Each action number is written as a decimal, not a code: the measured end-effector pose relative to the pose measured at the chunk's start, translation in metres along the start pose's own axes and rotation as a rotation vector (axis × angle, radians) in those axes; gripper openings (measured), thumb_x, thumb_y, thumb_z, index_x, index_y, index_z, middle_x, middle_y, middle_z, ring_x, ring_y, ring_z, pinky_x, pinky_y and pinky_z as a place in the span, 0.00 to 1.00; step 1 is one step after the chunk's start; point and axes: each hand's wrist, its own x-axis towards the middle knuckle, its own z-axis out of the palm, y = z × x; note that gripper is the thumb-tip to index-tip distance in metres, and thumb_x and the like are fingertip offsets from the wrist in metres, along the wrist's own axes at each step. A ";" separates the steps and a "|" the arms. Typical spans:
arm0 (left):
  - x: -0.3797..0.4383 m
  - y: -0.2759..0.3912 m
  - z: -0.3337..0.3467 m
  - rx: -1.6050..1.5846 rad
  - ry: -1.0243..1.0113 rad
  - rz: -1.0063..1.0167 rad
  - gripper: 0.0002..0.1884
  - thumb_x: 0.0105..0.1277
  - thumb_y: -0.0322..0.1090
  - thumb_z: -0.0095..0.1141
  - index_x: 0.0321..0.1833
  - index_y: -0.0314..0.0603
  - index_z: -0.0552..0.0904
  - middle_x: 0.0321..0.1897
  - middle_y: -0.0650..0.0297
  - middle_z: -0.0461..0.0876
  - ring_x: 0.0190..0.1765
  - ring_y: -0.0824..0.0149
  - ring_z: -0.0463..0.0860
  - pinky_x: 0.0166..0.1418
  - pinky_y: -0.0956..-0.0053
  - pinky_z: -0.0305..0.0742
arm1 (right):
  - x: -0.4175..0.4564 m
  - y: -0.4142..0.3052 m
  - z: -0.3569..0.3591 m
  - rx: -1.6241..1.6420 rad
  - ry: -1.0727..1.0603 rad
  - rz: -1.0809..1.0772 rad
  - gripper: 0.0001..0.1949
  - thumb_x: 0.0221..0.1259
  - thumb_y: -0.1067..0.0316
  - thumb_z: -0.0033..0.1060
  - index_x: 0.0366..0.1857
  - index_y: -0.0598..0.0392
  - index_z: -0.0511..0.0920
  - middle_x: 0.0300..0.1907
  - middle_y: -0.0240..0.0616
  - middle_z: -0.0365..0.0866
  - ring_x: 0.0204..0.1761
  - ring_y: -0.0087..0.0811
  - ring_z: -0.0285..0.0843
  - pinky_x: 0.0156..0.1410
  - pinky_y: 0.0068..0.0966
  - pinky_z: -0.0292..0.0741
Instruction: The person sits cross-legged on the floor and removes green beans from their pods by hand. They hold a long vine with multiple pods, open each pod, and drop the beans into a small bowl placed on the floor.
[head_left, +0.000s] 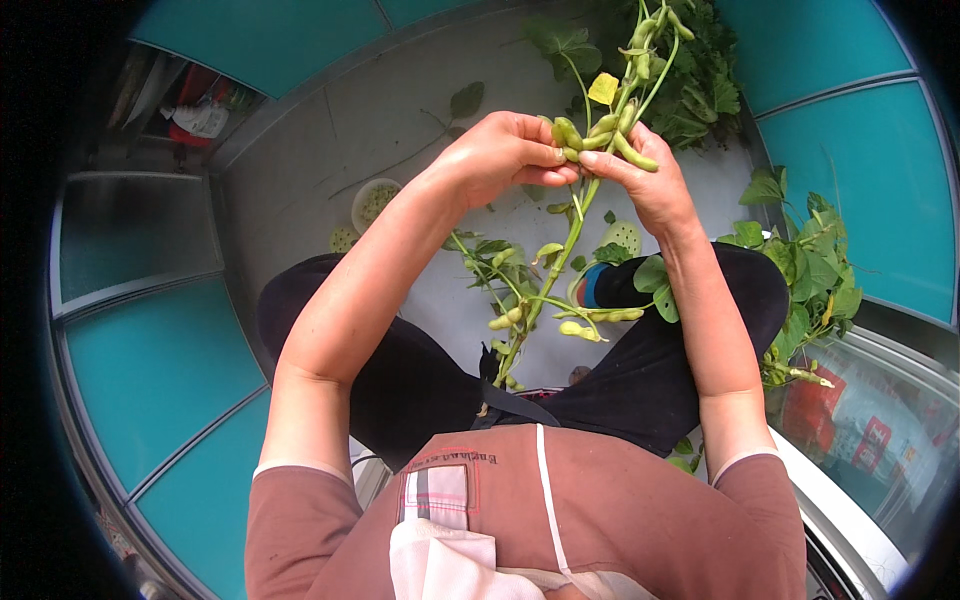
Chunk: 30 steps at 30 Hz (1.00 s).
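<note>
A long green soybean plant stem (559, 266) with pods runs from between my thighs up past both hands. My left hand (510, 154) pinches a green pod (568, 133) at the stem between thumb and fingers. My right hand (649, 176) grips the stem beside it, with its thumb near the left fingertips and a curved pod (634, 153) lying over its fingers. More pods (506, 319) hang lower on the plant, and a yellow leaf (603, 88) sits above the hands.
A white bowl (375, 202) of green pieces stands on the grey floor, left of centre. Leafy cuttings (694, 90) lie at the top right, and more leafy stems (814, 270) rest by my right knee. Teal cabinet panels (161, 352) line both sides. A pale green perforated shoe (621, 238) shows beneath the leaves.
</note>
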 end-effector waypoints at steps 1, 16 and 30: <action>-0.001 0.001 0.001 0.057 0.005 0.024 0.07 0.64 0.25 0.50 0.42 0.31 0.77 0.36 0.56 0.82 0.37 0.71 0.83 0.46 0.82 0.79 | 0.000 0.000 0.000 -0.026 -0.005 -0.014 0.15 0.53 0.72 0.63 0.44 0.59 0.71 0.38 0.33 0.77 0.40 0.21 0.75 0.47 0.19 0.73; 0.007 -0.018 0.002 -0.273 0.040 -0.076 0.08 0.61 0.26 0.55 0.42 0.30 0.77 0.38 0.58 0.79 0.41 0.70 0.81 0.46 0.82 0.79 | -0.001 0.011 0.004 -0.153 0.107 -0.103 0.17 0.49 0.72 0.64 0.42 0.59 0.70 0.36 0.32 0.76 0.37 0.19 0.73 0.44 0.19 0.73; -0.020 -0.106 -0.145 -0.595 0.411 -0.111 0.27 0.73 0.46 0.30 0.53 0.22 0.70 0.50 0.47 0.72 0.53 0.56 0.74 0.57 0.67 0.75 | -0.001 0.003 0.003 -0.161 0.174 -0.061 0.15 0.53 0.70 0.63 0.42 0.60 0.70 0.36 0.34 0.75 0.35 0.22 0.73 0.41 0.20 0.73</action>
